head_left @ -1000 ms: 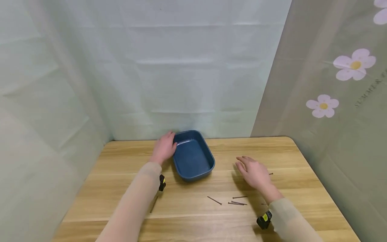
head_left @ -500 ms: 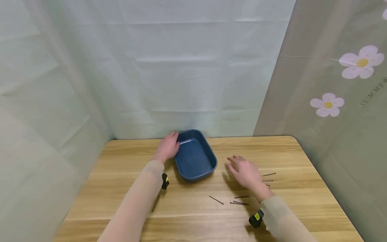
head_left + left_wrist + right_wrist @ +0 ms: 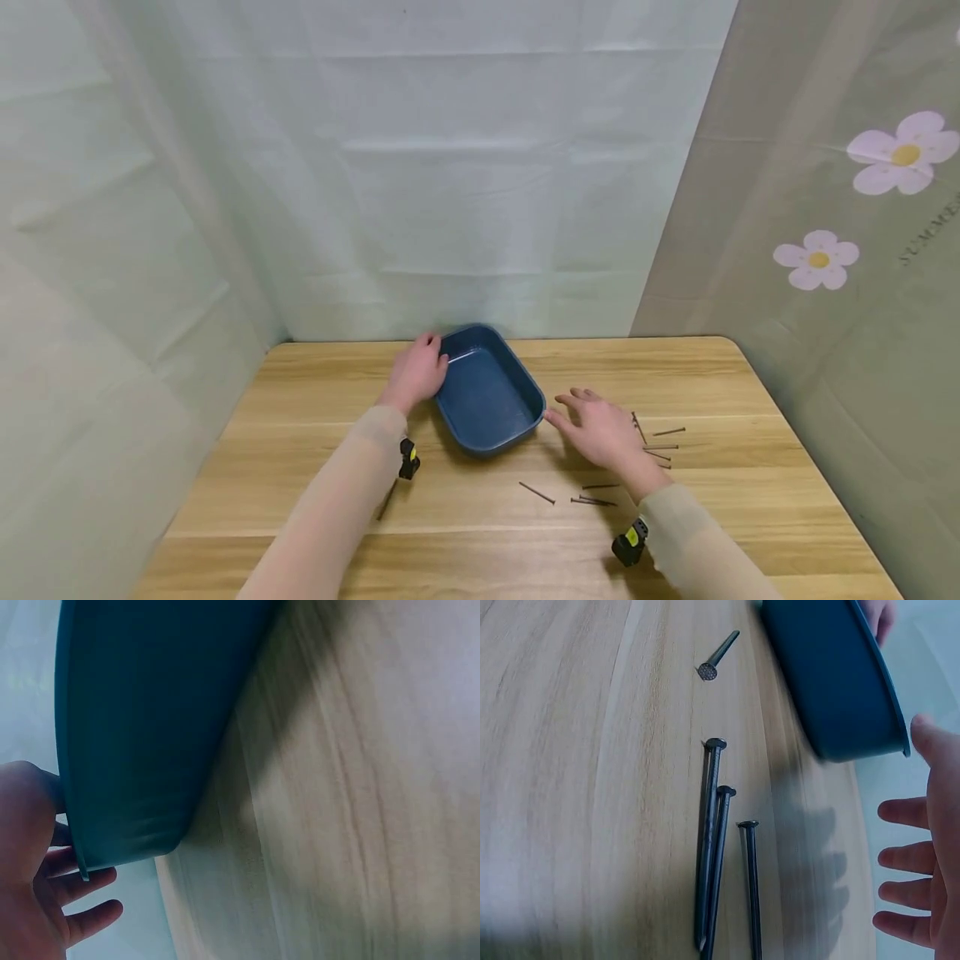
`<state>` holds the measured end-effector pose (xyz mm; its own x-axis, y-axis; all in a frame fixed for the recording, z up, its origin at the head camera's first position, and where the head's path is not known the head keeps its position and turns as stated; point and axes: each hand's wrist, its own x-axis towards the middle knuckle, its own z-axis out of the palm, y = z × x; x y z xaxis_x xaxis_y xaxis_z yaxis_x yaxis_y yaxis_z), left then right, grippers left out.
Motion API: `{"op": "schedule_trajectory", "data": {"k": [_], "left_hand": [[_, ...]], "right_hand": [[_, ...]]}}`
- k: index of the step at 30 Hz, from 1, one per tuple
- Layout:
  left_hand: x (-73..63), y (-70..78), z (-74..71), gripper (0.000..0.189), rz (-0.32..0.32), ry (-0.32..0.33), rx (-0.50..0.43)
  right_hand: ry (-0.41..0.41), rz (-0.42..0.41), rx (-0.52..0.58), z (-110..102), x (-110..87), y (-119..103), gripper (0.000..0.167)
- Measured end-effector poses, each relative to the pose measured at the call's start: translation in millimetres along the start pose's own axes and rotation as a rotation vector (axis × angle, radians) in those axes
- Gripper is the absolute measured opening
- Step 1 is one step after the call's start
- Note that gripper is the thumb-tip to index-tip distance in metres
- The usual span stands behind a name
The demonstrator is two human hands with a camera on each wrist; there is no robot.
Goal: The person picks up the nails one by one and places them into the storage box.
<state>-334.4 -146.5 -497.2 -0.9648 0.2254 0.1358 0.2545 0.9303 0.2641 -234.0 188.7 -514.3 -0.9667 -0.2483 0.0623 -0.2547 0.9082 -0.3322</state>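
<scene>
A dark blue rectangular dish [image 3: 489, 400] with rounded corners sits near the back of the wooden table, with nothing inside. My left hand [image 3: 417, 372] grips its back-left rim, the thumb over the edge and the fingers outside. In the left wrist view, the left hand [image 3: 34, 862] is at the dish's rim [image 3: 67, 750], with some fingertips spread beyond the corner. My right hand [image 3: 600, 427] is spread by the dish's right corner, its thumb at or nearly at the rim. In the right wrist view, the right hand [image 3: 937, 847] has straight, separated fingers and holds nothing.
Several long nails [image 3: 592, 500] lie on the wooden table [image 3: 465, 558] before the dish, and more nails [image 3: 663, 450] beside my right forearm. One nail [image 3: 386, 502] is partly behind my left wrist. Pale cloth [image 3: 450, 167] hangs behind the table.
My right hand has moved left to the dish's corner, uncovering nails on its right. The dish has shifted slightly to the right, with my left hand still at its rim.
</scene>
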Motion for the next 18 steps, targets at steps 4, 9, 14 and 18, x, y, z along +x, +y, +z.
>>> {"op": "schedule_trajectory", "data": {"k": [4, 9, 14, 18], "left_hand": [[-9.1, 1.7, -1.5, 0.051, 0.006, 0.016, -0.017], [-19.5, -1.1, -4.4, 0.049, 0.013, 0.003, -0.028], [-27.1, -9.7, -5.8, 0.045, 0.012, -0.005, -0.021], [-33.3, -18.5, -5.7, 0.036, 0.023, 0.015, -0.051]], "right_hand": [[-0.003, 0.009, 0.021, 2, 1.3, 6, 0.070], [0.010, 0.016, 0.030, 4, 2.1, 11, 0.071], [0.017, 0.015, 0.020, 4, 4.8, 13, 0.070], [0.032, 0.000, 0.006, 3, 10.3, 13, 0.065]]}}
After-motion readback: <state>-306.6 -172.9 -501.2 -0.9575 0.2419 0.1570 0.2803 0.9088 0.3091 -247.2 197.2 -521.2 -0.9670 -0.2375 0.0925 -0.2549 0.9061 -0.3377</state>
